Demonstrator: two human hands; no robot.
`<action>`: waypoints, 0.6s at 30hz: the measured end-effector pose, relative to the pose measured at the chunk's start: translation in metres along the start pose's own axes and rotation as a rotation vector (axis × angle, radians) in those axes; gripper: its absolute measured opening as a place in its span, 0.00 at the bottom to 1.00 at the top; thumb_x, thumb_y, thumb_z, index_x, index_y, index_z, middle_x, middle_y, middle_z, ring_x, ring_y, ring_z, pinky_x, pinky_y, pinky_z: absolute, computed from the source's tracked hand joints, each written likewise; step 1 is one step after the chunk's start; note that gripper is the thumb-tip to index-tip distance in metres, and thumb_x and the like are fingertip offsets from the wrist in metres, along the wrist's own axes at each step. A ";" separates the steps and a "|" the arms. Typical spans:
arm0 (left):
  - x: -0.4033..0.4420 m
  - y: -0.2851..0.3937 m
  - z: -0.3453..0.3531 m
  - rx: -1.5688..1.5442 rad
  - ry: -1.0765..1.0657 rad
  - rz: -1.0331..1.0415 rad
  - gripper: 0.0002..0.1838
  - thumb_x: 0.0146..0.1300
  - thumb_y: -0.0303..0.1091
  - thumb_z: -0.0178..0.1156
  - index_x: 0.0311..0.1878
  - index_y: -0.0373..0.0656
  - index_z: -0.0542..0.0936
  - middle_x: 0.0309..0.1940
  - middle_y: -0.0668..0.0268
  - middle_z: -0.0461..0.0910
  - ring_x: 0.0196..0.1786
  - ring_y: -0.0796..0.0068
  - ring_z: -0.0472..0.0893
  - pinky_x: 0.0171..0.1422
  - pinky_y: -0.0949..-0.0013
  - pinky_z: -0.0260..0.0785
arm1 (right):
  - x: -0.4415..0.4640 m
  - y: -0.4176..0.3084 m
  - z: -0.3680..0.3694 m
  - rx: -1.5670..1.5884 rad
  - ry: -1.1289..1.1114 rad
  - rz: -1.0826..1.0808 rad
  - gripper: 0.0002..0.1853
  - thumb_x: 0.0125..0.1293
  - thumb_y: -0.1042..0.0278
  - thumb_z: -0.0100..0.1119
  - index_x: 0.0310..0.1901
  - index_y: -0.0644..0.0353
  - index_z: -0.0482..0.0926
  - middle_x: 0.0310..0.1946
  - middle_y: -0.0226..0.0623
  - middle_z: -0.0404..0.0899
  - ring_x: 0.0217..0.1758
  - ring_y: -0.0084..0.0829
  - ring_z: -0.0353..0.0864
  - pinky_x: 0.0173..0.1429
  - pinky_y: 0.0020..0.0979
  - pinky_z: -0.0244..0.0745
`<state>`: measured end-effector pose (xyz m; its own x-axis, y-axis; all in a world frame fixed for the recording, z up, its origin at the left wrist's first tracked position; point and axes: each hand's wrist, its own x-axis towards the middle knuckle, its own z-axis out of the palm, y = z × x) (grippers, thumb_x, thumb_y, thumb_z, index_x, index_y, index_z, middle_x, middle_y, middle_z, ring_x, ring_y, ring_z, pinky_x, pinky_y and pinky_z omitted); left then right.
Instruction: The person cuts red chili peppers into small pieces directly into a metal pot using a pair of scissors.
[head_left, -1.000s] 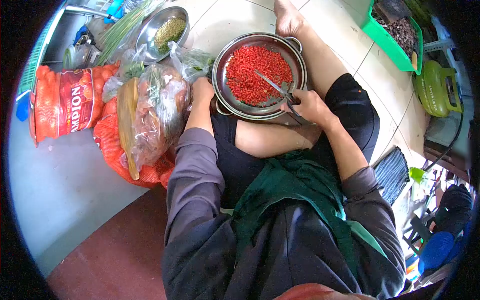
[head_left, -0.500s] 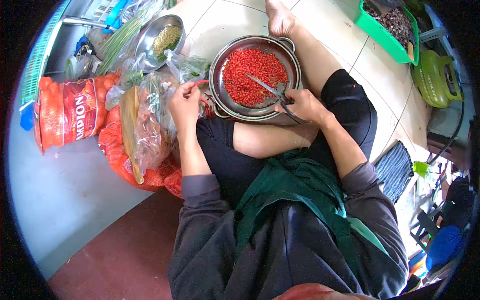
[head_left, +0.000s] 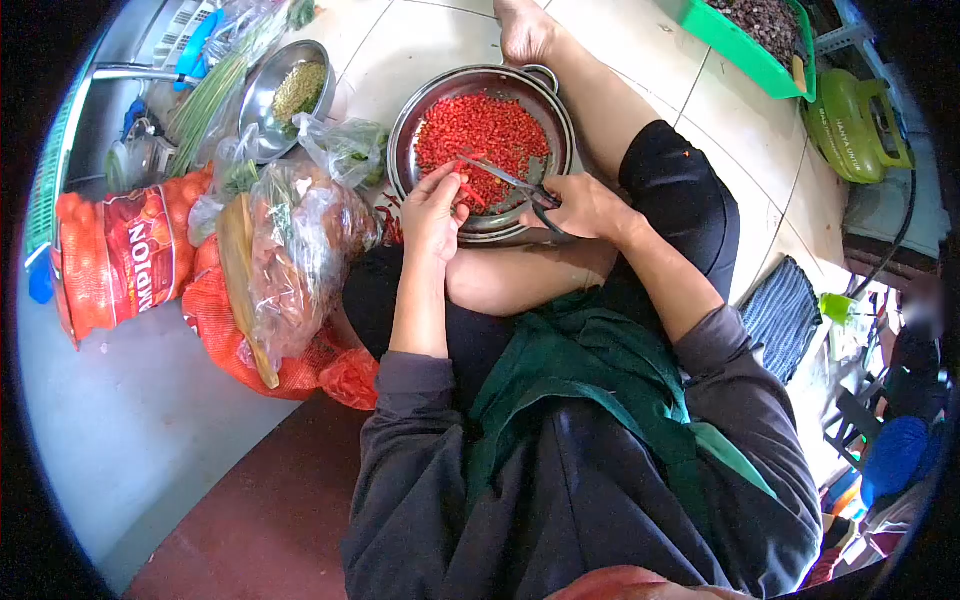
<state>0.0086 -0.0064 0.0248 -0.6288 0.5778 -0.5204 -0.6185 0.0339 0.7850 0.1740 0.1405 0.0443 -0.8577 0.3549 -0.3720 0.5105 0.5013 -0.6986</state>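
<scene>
Between my legs on the tiled floor is a round metal pot (head_left: 400, 178) holding a heap of cut red chilies (head_left: 480, 128). Over its near left rim, my left hand (head_left: 432, 212) pinches a red chili (head_left: 470, 192) between thumb and fingers. My right hand (head_left: 590, 210) is wrapped round the dark handles of a pair of scissors (head_left: 505, 176). Their blades point left across the pot, with the tips close to the chili. More red chilies (head_left: 388, 218) lie beside the pot, partly hidden by my left hand and plastic bags.
A clear plastic bag (head_left: 300, 260) rests on red mesh sacks to the left, near an orange mesh bag (head_left: 130, 255). Beyond stands a metal bowl (head_left: 268, 105) of pale pieces and greens. At right are a green crate (head_left: 745, 50) and a green gas cylinder (head_left: 850, 125).
My left hand has moved right with the chili, from beside the pot to over its near rim by the scissors. The whole view has shifted slightly.
</scene>
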 end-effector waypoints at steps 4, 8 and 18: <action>-0.002 -0.005 0.005 -0.005 0.002 -0.032 0.12 0.60 0.28 0.60 0.48 0.40 0.77 0.35 0.66 0.81 0.31 0.83 0.77 0.26 0.83 0.67 | 0.002 0.008 0.007 0.050 0.106 -0.099 0.27 0.52 0.45 0.65 0.26 0.69 0.75 0.19 0.51 0.73 0.23 0.41 0.74 0.33 0.39 0.68; -0.002 -0.008 0.005 0.010 -0.016 -0.054 0.13 0.60 0.29 0.60 0.49 0.43 0.77 0.36 0.67 0.81 0.31 0.83 0.76 0.28 0.81 0.66 | 0.002 0.006 0.006 0.086 0.107 -0.071 0.27 0.52 0.45 0.65 0.26 0.69 0.75 0.17 0.50 0.72 0.21 0.35 0.70 0.30 0.38 0.66; -0.001 -0.016 0.006 0.023 -0.046 -0.070 0.12 0.60 0.29 0.60 0.47 0.42 0.77 0.35 0.67 0.81 0.31 0.82 0.77 0.28 0.80 0.67 | 0.004 0.008 0.008 0.134 0.128 -0.057 0.29 0.50 0.44 0.67 0.24 0.69 0.75 0.14 0.43 0.67 0.20 0.25 0.64 0.26 0.36 0.62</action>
<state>0.0216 -0.0029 0.0151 -0.5620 0.6103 -0.5583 -0.6486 0.0938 0.7553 0.1742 0.1392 0.0327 -0.8657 0.4309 -0.2547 0.4413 0.4169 -0.7947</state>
